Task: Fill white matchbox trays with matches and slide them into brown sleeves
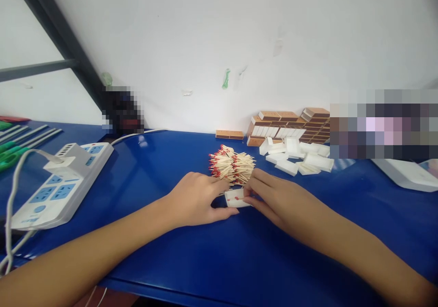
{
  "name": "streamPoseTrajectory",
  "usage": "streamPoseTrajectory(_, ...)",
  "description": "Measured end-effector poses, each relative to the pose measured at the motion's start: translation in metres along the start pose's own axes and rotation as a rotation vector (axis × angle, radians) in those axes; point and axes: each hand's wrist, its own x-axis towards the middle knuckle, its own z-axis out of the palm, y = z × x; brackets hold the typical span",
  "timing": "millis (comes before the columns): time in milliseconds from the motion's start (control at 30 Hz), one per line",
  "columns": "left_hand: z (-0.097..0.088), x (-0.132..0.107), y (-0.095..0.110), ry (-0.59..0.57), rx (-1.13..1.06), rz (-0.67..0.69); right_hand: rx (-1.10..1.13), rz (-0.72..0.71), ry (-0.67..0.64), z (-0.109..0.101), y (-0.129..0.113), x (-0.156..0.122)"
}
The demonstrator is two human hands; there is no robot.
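A small white matchbox tray (pixel 235 199) with a few red-tipped matches in it lies on the blue table (pixel 212 261). My left hand (pixel 196 197) grips its left end between thumb and fingers. My right hand (pixel 273 196) pinches its right end with fingers close together. Just behind both hands lies a loose pile of red-tipped matches (pixel 232 165).
Several empty white trays (pixel 297 158) lie at the back right, in front of a stack of brown matchbox sleeves (pixel 290 127) against the wall. A white power strip (pixel 59 184) with a plugged adapter sits at left, green-handled scissors (pixel 10 154) beyond it. A white box (pixel 407 174) sits far right.
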Motion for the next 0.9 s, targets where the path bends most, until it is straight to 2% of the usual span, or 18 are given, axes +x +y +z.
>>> streamPoseTrajectory(167, 0.003, 0.0, 0.003, -0.005, 0.05, 0.016, -0.027, -0.042, -0.004, 0.008, -0.004, 0.001)
streamPoseTrajectory(367, 0.003, 0.001, 0.002, -0.024, 0.043, 0.03, 0.041, -0.008, -0.02, 0.007, -0.008, 0.002)
streamPoseTrajectory(600, 0.004, 0.0, 0.002, -0.021, 0.04, 0.028, 0.076, 0.04, -0.092, 0.004, 0.001, 0.0)
streamPoseTrajectory(767, 0.003, 0.001, 0.003, -0.017, 0.051, 0.038, 0.121, 0.046, -0.016, 0.007, -0.003, 0.002)
streamPoseTrajectory(900, 0.001, 0.0, 0.0, 0.011, 0.04, 0.045, 0.169, 0.036, 0.017, -0.002, 0.002, 0.001)
